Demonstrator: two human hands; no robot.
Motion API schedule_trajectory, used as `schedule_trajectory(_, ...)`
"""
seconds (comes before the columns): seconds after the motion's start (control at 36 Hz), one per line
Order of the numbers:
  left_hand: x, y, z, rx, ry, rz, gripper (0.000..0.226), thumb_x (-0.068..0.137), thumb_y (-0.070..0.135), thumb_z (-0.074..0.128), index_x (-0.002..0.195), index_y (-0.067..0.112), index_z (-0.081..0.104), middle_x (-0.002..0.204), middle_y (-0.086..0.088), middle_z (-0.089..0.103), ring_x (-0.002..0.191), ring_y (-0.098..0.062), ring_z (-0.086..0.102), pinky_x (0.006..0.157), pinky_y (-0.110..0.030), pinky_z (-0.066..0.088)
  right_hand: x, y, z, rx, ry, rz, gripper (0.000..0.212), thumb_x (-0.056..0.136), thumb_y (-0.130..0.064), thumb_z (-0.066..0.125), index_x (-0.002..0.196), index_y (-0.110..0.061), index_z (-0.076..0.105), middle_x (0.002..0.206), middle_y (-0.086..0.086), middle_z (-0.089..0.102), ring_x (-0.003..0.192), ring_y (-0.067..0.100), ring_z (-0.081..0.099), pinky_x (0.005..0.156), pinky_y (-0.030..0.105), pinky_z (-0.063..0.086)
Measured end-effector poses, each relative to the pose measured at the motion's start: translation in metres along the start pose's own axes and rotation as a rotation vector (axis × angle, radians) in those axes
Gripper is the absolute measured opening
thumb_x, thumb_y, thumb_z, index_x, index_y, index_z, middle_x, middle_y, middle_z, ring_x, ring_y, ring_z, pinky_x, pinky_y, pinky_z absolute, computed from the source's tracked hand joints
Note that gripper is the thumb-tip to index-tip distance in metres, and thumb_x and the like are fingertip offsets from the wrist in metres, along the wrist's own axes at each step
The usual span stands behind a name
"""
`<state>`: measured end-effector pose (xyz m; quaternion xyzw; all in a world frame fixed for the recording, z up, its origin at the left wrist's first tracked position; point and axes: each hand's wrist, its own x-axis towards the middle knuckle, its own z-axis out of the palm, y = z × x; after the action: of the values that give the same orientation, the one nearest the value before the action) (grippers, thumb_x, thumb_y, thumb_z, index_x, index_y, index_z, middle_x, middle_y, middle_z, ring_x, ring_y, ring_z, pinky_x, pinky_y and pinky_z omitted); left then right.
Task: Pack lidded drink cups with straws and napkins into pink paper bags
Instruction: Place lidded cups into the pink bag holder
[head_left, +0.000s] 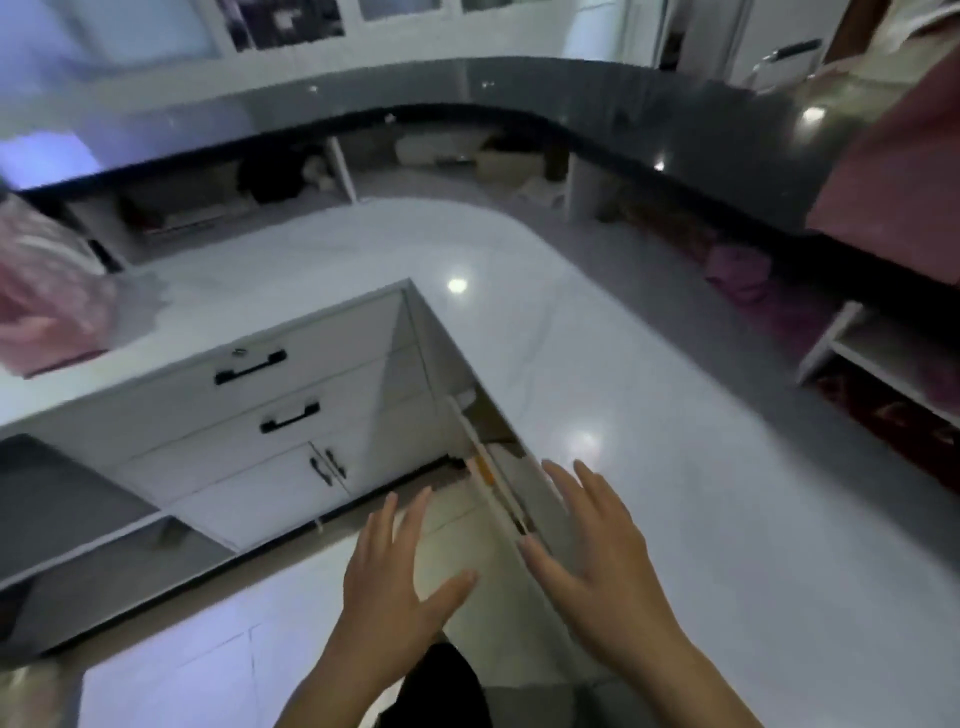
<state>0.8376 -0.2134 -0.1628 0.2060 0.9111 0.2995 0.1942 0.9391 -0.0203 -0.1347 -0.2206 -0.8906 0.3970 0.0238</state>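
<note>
Both bare forearms enter from the lower edge and extend forward side by side, converging slightly toward the hands. The left hand (387, 574) is seen from the back, its fingers straight and slightly spread, its thumb angled out to the right, holding nothing. The right hand (602, 564), just beside it and a little further forward, likewise shows its back, fingers extended and fanned, thumb pointing left toward the other hand, empty.
</note>
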Motion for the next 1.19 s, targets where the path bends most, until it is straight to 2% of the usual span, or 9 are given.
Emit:
schedule_trajectory(0.06, 0.006, -0.023, -0.019, -0.043, 0.046, -0.05, 0.085, 0.065, 0.091, 0.039, 0.135, 0.069, -0.003, 0.163, 0.019, -0.011, 0.151, -0.007, -0.009, 0.122, -0.043, 0.01, 0.018, -0.019, 0.018, -0.027, -0.018, -0.054, 0.071, 0.091, -0.061, 0.053, 0.15, -0.052, 0.014, 0.162, -0.02, 0.009, 0.151, 0.005, 0.004, 0.122, 0.032, 0.011)
schedule_trajectory(0.11, 0.016, -0.046, -0.04, -0.096, 0.092, -0.093, 0.081, 0.072, 0.084, 0.048, 0.134, 0.07, -0.002, 0.163, 0.019, -0.011, 0.151, -0.006, -0.008, 0.122, -0.043, 0.009, 0.039, -0.037, 0.037, -0.055, -0.038, -0.085, 0.069, 0.09, -0.062, 0.053, 0.148, -0.054, 0.017, 0.162, -0.019, 0.013, 0.15, 0.004, 0.008, 0.123, 0.034, 0.016)
schedule_trajectory(0.22, 0.04, -0.092, -0.086, -0.144, 0.185, -0.172, 0.086, 0.081, 0.07, 0.056, 0.147, 0.057, 0.003, 0.163, 0.017, -0.01, 0.151, -0.008, -0.007, 0.122, -0.04, 0.009, 0.085, -0.081, 0.077, -0.074, -0.127, -0.076, 0.064, 0.09, -0.061, 0.055, 0.136, -0.063, 0.011, 0.162, -0.019, 0.01, 0.15, 0.004, 0.005, 0.123, 0.036, 0.016)
schedule_trajectory(0.31, 0.057, -0.132, -0.126, -0.177, 0.23, -0.206, 0.087, 0.082, 0.068, 0.056, 0.149, 0.056, 0.003, 0.163, 0.019, -0.012, 0.15, -0.006, -0.012, 0.121, -0.039, 0.007, 0.125, -0.126, 0.109, -0.095, -0.171, -0.128, 0.068, 0.089, -0.06, 0.056, 0.143, -0.057, 0.016, 0.163, -0.018, 0.012, 0.149, 0.003, 0.006, 0.121, 0.032, 0.017)
schedule_trajectory(0.47, 0.082, -0.212, -0.221, -0.2, 0.303, -0.262, 0.085, 0.084, 0.065, 0.059, 0.149, 0.056, 0.005, 0.162, 0.022, -0.014, 0.151, -0.008, -0.013, 0.123, -0.043, 0.009, 0.203, -0.23, 0.169, -0.088, -0.199, -0.248, 0.071, 0.089, -0.055, 0.061, 0.15, -0.044, 0.027, 0.16, -0.015, 0.024, 0.148, 0.005, 0.018, 0.121, 0.039, 0.025)
schedule_trajectory(0.64, 0.11, -0.281, -0.317, -0.155, 0.421, -0.321, 0.087, 0.085, 0.062, 0.062, 0.152, 0.05, 0.008, 0.164, 0.015, -0.008, 0.151, -0.012, -0.01, 0.122, -0.045, 0.012, 0.255, -0.319, 0.219, -0.032, -0.291, -0.322, 0.068, 0.09, -0.05, 0.061, 0.149, -0.047, 0.028, 0.157, -0.021, 0.023, 0.144, -0.001, 0.017, 0.117, 0.031, 0.02)
schedule_trajectory(0.78, 0.135, -0.324, -0.378, -0.155, 0.483, -0.36, 0.088, 0.086, 0.06, 0.062, 0.154, 0.046, 0.009, 0.165, 0.01, -0.006, 0.151, -0.012, -0.009, 0.123, -0.048, 0.011, 0.302, -0.362, 0.264, -0.035, -0.367, -0.362, 0.063, 0.09, -0.046, 0.064, 0.145, -0.047, 0.033, 0.151, -0.024, 0.028, 0.135, -0.007, 0.022, 0.111, 0.022, 0.021)
schedule_trajectory(1.0, 0.201, -0.371, -0.491, -0.137, 0.564, -0.37, 0.086, 0.085, 0.059, 0.064, 0.152, 0.051, 0.01, 0.164, 0.017, -0.004, 0.151, -0.008, -0.004, 0.122, -0.046, 0.016, 0.414, -0.443, 0.334, 0.014, -0.393, -0.419, 0.058, 0.09, -0.048, 0.063, 0.141, -0.051, 0.036, 0.154, -0.022, 0.03, 0.141, 0.003, 0.028, 0.111, 0.029, 0.029)
schedule_trajectory(1.19, 0.302, -0.4, -0.599, -0.083, 0.564, -0.369, 0.082, 0.086, 0.056, 0.065, 0.151, 0.052, 0.015, 0.165, 0.013, 0.003, 0.152, -0.008, 0.0, 0.12, -0.047, 0.018, 0.517, -0.533, 0.384, 0.114, -0.404, -0.452, 0.058, 0.091, -0.043, 0.064, 0.144, -0.043, 0.039, 0.146, -0.022, 0.037, 0.125, -0.003, 0.035, 0.106, 0.028, 0.034)
